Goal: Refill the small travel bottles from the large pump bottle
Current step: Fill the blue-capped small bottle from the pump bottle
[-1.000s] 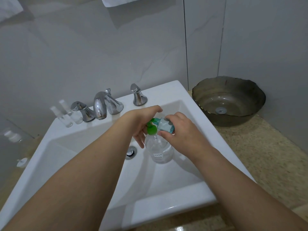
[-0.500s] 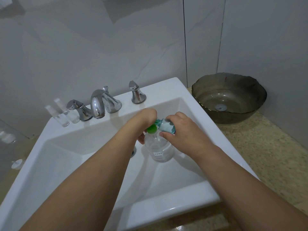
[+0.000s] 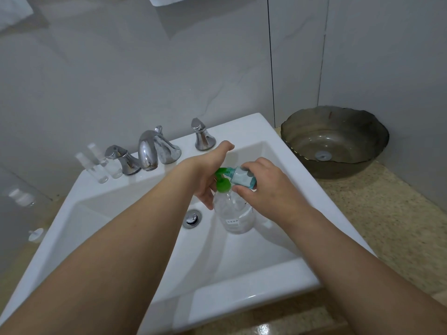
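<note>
Basin [image 3: 242, 281] white and square sits nearest, and the large pump bottle [image 3: 235, 213] stands upright in its bowl, long axis vertical, probably so that any drips land in the sink. Right hand [image 3: 268, 189] pinches a small travel bottle [image 3: 242, 178] between thumb and fingers, laid almost on its side with its long axis level and its mouth pointing left, just at the green pump head [image 3: 222, 184]; that angle likely lines the opening up with the spout. Left hand [image 3: 212, 170] rests over the pump with fingers fairly straight, seemingly pressing down rather than wrapping it. Beyond, the chrome faucet [image 3: 154, 151] rises from the back ledge, with two clear spray bottles [image 3: 99, 165] standing left of it, apparently waiting. A dark glass bowl [image 3: 338, 141] sits on the tabletop [image 3: 387, 226], far right.
</note>
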